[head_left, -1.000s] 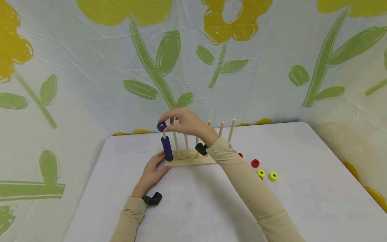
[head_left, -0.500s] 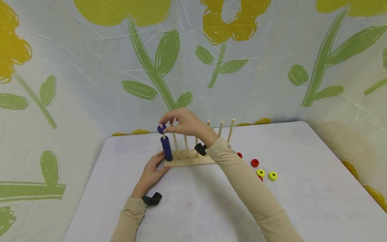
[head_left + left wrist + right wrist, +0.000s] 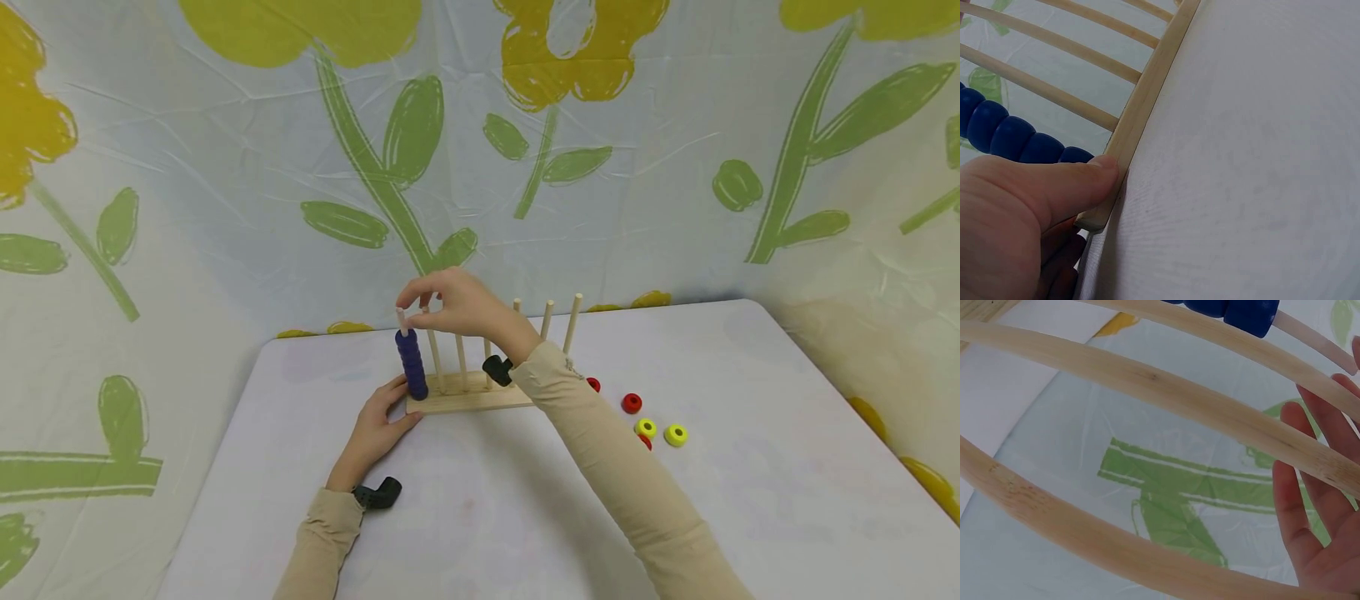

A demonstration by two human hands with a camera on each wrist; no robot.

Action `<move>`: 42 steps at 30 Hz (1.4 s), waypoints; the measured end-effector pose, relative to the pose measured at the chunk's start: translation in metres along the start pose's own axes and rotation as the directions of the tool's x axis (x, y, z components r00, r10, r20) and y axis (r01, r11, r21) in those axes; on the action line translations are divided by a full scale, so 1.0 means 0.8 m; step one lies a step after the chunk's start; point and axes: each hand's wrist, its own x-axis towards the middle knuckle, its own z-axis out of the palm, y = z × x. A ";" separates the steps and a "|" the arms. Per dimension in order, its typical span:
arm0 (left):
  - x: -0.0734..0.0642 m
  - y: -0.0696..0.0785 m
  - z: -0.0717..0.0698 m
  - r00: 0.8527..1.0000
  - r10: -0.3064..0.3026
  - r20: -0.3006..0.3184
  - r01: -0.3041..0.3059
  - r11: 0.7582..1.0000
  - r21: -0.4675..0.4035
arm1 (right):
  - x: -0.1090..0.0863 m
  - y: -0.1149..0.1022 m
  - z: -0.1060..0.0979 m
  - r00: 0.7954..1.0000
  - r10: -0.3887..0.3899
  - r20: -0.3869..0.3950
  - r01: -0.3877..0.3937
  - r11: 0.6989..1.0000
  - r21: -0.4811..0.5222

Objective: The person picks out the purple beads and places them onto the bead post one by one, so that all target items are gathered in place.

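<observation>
A wooden peg stand (image 3: pixel 472 400) with a row of upright pegs stands toward the back of the table. Blue beads (image 3: pixel 411 365) are stacked on its leftmost peg, whose tip sticks out bare above them. My left hand (image 3: pixel 378 429) grips the left end of the base; in the left wrist view the thumb (image 3: pixel 1082 184) presses the front edge while the other fingers go behind it. My right hand (image 3: pixel 468 307) is at the top of that peg, thumb and index finger apart around it with no bead between them. The right wrist view shows its fingers (image 3: pixel 1291 494) loosely extended beyond the pegs.
Red beads (image 3: pixel 632 403) and yellow beads (image 3: pixel 676 435) lie loose on the table to the right of the stand. A flower-printed cloth (image 3: pixel 660 208) hangs close behind the table. My right forearm (image 3: pixel 607 450) crosses in front of the stand's right part.
The blue bead that my right hand held at the peg's top slid onto the peg, left the fingers and now sits on the stack. My left hand stays in place.
</observation>
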 end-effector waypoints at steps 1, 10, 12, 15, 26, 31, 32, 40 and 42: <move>0.000 0.000 0.000 1.000 -0.001 0.001 0.001 1.000 -0.004 | 0.000 0.000 0.000 1.000 -0.006 -0.012 0.006 1.000 0.010; 0.002 0.000 0.001 1.000 -0.003 0.000 0.003 1.000 -0.014 | -0.006 0.012 -0.006 0.984 -0.042 -0.175 0.073 0.981 0.178; 0.002 -0.001 0.001 1.000 -0.003 0.003 0.003 1.000 -0.013 | -0.008 0.012 -0.010 0.982 -0.033 -0.183 0.069 0.979 0.192; 0.002 -0.001 0.001 1.000 -0.006 0.005 0.006 1.000 -0.012 | -0.013 0.011 -0.019 0.981 -0.026 -0.193 0.066 0.977 0.205; 0.004 -0.001 0.002 1.000 -0.022 -0.006 0.022 1.000 -0.009 | -0.050 0.012 -0.066 0.969 -0.064 -0.239 0.097 0.987 0.128; 0.004 -0.003 0.002 0.999 -0.038 -0.002 0.038 0.999 -0.005 | -0.079 0.017 -0.087 0.949 -0.062 -0.310 0.098 0.990 0.101; 0.004 -0.004 0.001 0.999 -0.043 -0.001 0.043 0.999 -0.010 | -0.085 0.017 -0.090 0.943 -0.050 -0.329 0.088 0.991 0.100; 0.007 -0.001 -0.012 0.989 -0.125 0.078 0.131 0.989 -0.074 | -0.146 0.008 -0.118 0.878 0.050 -0.476 0.002 0.994 0.109; 0.007 0.002 -0.018 0.983 -0.140 0.120 0.148 0.987 -0.058 | -0.163 0.007 -0.125 0.867 0.057 -0.495 -0.016 0.996 0.087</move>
